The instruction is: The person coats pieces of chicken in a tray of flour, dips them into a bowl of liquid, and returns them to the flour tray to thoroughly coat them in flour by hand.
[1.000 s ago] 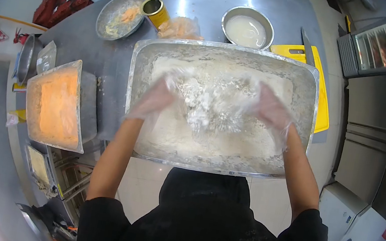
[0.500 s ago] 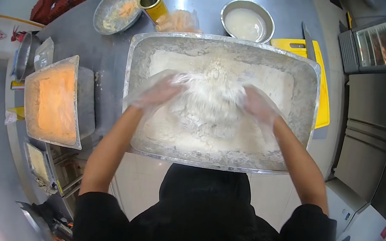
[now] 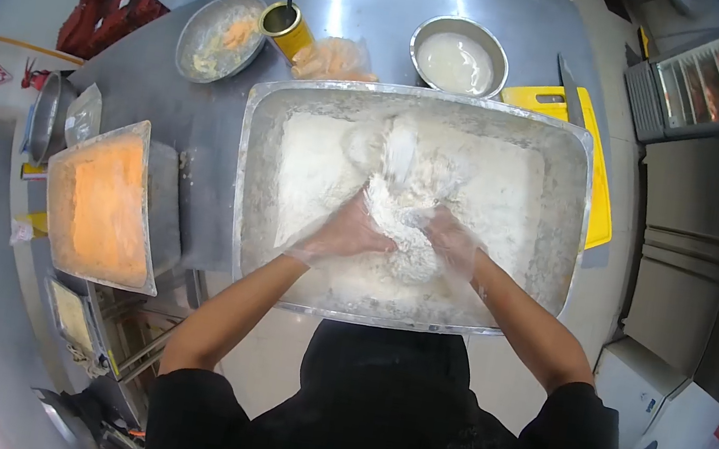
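Note:
A large metal tub holds a bed of white flour. Inside it, at the centre, my left hand in a clear plastic glove touches a flour-coated clump, thumb spread from the fingers. On the clump's right side is my right hand, also gloved, its fingers bent toward the clump and partly hidden by flour and plastic. More floury pieces lie just beyond the hands, somewhat blurred.
Behind the tub are a bowl of whitish liquid, a yellow can, a plastic bag and a mixing bowl. A knife lies on a yellow board. An orange-filled tub stands left.
Both hands have come closer together and nearer the tub's front edge. The flour that was blurred in motion between them is now partly gathered as a clump.

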Demonstrator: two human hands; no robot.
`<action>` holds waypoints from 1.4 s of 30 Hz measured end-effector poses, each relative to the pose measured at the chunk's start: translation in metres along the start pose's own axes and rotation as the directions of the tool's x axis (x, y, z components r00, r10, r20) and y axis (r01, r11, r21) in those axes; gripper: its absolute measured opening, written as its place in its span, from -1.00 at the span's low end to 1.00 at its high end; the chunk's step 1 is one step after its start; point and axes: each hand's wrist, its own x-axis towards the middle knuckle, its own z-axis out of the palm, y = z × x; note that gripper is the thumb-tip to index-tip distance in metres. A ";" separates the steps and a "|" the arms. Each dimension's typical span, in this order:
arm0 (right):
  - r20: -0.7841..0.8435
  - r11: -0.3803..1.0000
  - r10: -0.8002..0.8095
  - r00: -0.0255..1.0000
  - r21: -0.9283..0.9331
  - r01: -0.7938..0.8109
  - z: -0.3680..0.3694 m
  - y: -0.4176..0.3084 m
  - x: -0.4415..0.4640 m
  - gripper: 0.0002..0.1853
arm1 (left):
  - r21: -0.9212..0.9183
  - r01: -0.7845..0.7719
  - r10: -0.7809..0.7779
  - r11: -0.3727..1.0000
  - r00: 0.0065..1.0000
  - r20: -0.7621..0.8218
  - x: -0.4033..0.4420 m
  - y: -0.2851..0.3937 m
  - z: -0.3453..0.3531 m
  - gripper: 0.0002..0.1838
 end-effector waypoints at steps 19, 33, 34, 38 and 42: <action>-0.264 0.918 -0.085 0.961 0.354 0.179 -0.034 -0.039 0.043 -0.28 | 0.164 0.483 -0.390 0.860 0.830 -0.399 0.085 -0.025 -0.032 -0.08; 0.144 0.904 0.167 0.975 -0.417 -0.093 -0.058 0.035 -0.055 -0.47 | 0.561 0.107 -0.344 0.821 0.877 0.336 -0.027 -0.030 -0.033 -0.16; 0.164 0.966 0.051 0.985 -0.258 -0.007 -0.057 0.071 -0.043 -0.40 | 0.447 0.148 -0.289 0.882 0.920 0.264 -0.022 -0.019 -0.020 -0.19; 0.184 0.881 -0.135 0.974 0.471 0.033 -0.029 0.051 -0.022 -0.35 | -0.175 0.191 -0.162 0.966 0.973 0.165 -0.009 -0.011 0.002 -0.11; 0.000 0.994 -0.025 1.000 0.109 0.025 -0.022 0.000 -0.011 -0.42 | -0.432 0.148 -0.114 0.890 0.988 0.104 -0.008 -0.026 0.004 -0.01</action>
